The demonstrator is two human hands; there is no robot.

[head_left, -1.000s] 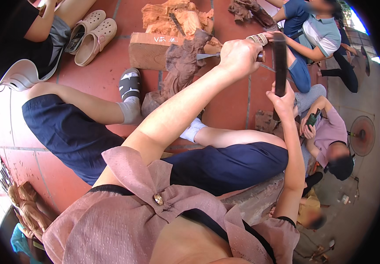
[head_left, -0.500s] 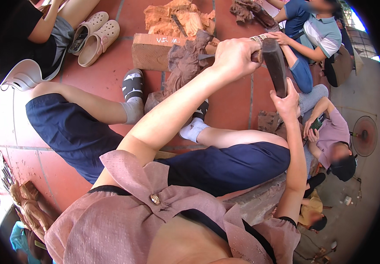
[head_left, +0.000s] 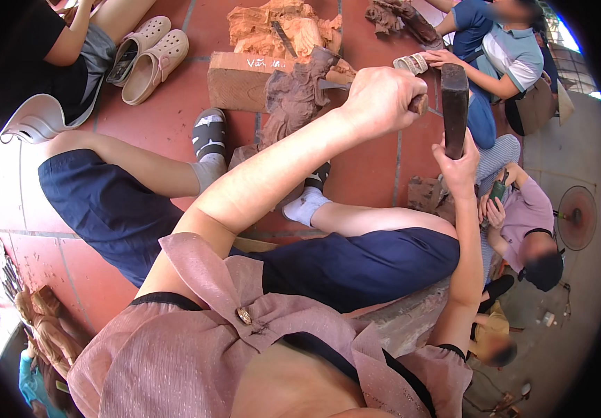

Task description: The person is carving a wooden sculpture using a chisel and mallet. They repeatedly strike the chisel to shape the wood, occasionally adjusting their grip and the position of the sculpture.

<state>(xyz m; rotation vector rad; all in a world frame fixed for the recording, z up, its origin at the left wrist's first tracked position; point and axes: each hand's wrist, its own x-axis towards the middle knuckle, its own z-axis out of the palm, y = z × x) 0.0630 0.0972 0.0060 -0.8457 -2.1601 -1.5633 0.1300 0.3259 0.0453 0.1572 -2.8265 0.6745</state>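
My left hand (head_left: 384,99) is wrapped round a chisel (head_left: 332,85). Its metal blade points left at a dark brown wood carving (head_left: 293,96), and the butt of its wooden handle sticks out on the right side of my fist. Whether the blade's edge touches the wood is hard to make out. In my right hand (head_left: 459,164) is a dark wooden mallet (head_left: 456,104), held upright just right of the chisel's butt, with a gap between them. The carving stands on the floor between my feet, and my left forearm hides part of it.
Behind the carving lies an orange carved wood piece (head_left: 283,28) with a squared wood block (head_left: 234,82). Beige clogs (head_left: 154,66) sit at the far left. A person in a blue and white shirt (head_left: 499,52) and one in pink (head_left: 529,209) sit to the right, near a fan (head_left: 576,214).
The mallet has swung right, away from the chisel's butt, which it was against or close to. My left hand has shifted slightly right with the chisel, baring more of the blade.
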